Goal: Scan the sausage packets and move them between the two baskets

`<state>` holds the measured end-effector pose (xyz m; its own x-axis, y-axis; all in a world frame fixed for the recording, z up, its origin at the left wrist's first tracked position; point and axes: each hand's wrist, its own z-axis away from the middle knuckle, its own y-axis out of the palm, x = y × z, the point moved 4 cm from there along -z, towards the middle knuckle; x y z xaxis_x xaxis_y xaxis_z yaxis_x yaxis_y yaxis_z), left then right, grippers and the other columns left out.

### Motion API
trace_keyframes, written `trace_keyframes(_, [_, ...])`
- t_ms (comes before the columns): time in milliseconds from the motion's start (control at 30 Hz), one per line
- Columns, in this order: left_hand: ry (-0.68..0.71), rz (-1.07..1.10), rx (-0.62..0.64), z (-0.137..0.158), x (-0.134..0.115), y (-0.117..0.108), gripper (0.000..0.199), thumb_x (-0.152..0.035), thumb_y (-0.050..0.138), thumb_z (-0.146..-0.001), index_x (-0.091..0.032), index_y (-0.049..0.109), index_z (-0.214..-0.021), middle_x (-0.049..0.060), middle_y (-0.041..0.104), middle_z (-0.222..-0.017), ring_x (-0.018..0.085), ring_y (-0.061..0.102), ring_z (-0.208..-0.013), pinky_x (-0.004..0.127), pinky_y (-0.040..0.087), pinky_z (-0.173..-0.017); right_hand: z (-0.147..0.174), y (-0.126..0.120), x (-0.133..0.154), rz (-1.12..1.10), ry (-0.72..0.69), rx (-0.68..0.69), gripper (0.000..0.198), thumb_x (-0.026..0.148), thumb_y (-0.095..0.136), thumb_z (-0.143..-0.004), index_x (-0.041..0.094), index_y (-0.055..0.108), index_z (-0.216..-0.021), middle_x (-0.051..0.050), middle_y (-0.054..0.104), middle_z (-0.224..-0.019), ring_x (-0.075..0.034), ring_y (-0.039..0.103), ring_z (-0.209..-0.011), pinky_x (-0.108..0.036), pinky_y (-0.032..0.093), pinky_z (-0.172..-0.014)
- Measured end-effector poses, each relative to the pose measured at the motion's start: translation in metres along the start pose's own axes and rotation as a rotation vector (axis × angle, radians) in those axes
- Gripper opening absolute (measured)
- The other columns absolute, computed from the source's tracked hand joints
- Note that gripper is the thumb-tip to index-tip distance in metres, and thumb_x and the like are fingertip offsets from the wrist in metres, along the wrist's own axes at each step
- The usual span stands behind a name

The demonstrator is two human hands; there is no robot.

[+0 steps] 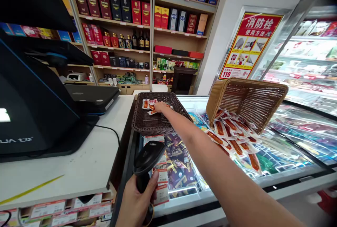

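Beside the white counter (97, 149), on top of the freezer (292, 181), I saw a dark woven basket (141, 117) with a few packets (145, 103) lying in it, each with what looked like a sausage (146, 104) inside. The right hand (161, 107) reached into this basket, its fingers bent down over the packets; whether they gripped one or only touched it, I could not tell. The left hand (139, 197) was closed around the handle of a black scanner (147, 156). More to the right, a light-brown basket (249, 95) lay tipped on its side, and a pile of similar packets (236, 133) spread from its mouth over the freezer top.

I judged each packet to be light, and the sausage soft, but firm enough to keep its shape. The clear wrapping looked shiny, so probably it was slippery under a loose fingertip. It did not seem fragile, although a hard squeeze could perhaps dent it. The best hold, in my opinion, was across the middle, because the flat ends of the wrapping would only bend
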<state>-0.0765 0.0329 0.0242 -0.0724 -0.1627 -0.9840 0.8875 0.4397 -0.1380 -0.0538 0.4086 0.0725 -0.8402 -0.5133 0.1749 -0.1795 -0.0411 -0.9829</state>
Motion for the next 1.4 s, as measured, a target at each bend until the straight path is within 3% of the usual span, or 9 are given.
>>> trace_keyframes(167, [0.016,0.012,0.025,0.0,-0.004,0.002,0.061,-0.079,0.072,-0.073,-0.021,0.058,-0.068,0.0,0.056,-0.054,0.016,0.051,-0.052,0.029,0.044,-0.054,0.009,0.003,-0.004,0.122,0.02,0.019,0.042,0.033,0.07,-0.094,0.013,0.066,-0.13,-0.023,0.066,-0.138,-0.032,0.06,-0.136,-0.043,0.044,-0.113])
trace_keyframes(333, [0.043,0.012,0.038,0.008,-0.006,0.004,0.058,-0.075,0.074,-0.074,-0.021,0.056,-0.067,0.0,0.056,-0.055,0.015,0.051,-0.053,0.028,0.042,-0.053,0.047,-0.014,-0.008,0.143,0.071,-0.053,0.03,0.027,0.06,-0.099,0.015,0.069,-0.125,-0.021,0.069,-0.132,-0.03,0.067,-0.126,-0.037,0.051,-0.101])
trace_keyframes(500, [0.109,0.001,0.028,0.023,-0.016,0.008,0.054,-0.072,0.075,-0.073,-0.02,0.06,-0.072,0.0,0.058,-0.054,0.016,0.054,-0.054,0.029,0.046,-0.054,0.123,-0.05,-0.035,-0.113,0.203,-0.338,0.033,0.028,0.04,-0.106,0.023,0.064,-0.127,-0.012,0.075,-0.119,-0.029,0.072,-0.11,-0.037,0.053,-0.088])
trace_keyframes(700, [0.14,0.007,0.081,0.041,-0.032,0.031,0.055,-0.071,0.078,-0.07,-0.019,0.06,-0.075,0.0,0.058,-0.056,0.015,0.054,-0.052,0.029,0.048,-0.051,0.241,-0.068,-0.078,-0.425,0.164,-0.544,0.026,0.032,0.045,-0.103,0.024,0.069,-0.108,-0.006,0.077,-0.106,-0.025,0.071,-0.099,-0.035,0.051,-0.09])
trace_keyframes(833, [0.162,-0.008,0.125,0.052,-0.035,0.054,0.058,-0.075,0.077,-0.068,-0.019,0.06,-0.076,0.0,0.058,-0.057,0.015,0.054,-0.051,0.027,0.047,-0.049,0.303,-0.055,-0.111,-0.632,0.168,-0.612,0.021,0.038,0.051,-0.098,0.025,0.068,-0.095,-0.004,0.075,-0.097,-0.024,0.07,-0.094,-0.035,0.052,-0.089])
trace_keyframes(967, [0.171,-0.023,0.143,0.061,-0.035,0.073,0.062,-0.077,0.076,-0.066,-0.018,0.062,-0.079,0.0,0.059,-0.058,0.015,0.055,-0.05,0.027,0.046,-0.048,0.338,-0.025,-0.141,-0.984,0.262,-0.64,0.023,0.049,0.052,-0.096,0.027,0.057,-0.092,-0.001,0.067,-0.089,-0.021,0.068,-0.085,-0.036,0.059,-0.079])
trace_keyframes(1100, [0.173,-0.04,0.192,0.066,-0.036,0.084,0.061,-0.075,0.079,-0.065,-0.018,0.062,-0.08,0.0,0.06,-0.057,0.015,0.055,-0.051,0.026,0.045,-0.049,0.352,0.005,-0.154,-1.381,0.255,-0.598,0.036,0.063,0.057,-0.092,0.028,0.048,-0.094,0.001,0.062,-0.089,-0.018,0.068,-0.077,-0.034,0.062,-0.064])
trace_keyframes(1233, [0.179,-0.06,0.216,0.068,-0.035,0.085,0.056,-0.07,0.079,-0.07,-0.019,0.061,-0.08,-0.002,0.059,-0.056,0.014,0.054,-0.052,0.025,0.043,-0.051,0.359,0.017,-0.159,-1.556,0.227,-0.582,0.051,0.074,0.066,-0.083,0.03,0.043,-0.095,0.002,0.065,-0.091,-0.018,0.071,-0.075,-0.031,0.061,-0.058])
trace_keyframes(1400, [0.181,-0.056,0.198,0.068,-0.034,0.083,0.054,-0.068,0.079,-0.073,-0.018,0.062,-0.084,-0.002,0.06,-0.056,0.013,0.053,-0.052,0.024,0.041,-0.051,0.362,0.023,-0.166,-1.703,0.231,-0.581,0.057,0.051,0.09,-0.062,0.027,0.048,-0.09,0.004,0.069,-0.086,-0.014,0.068,-0.073,-0.027,0.057,-0.064])
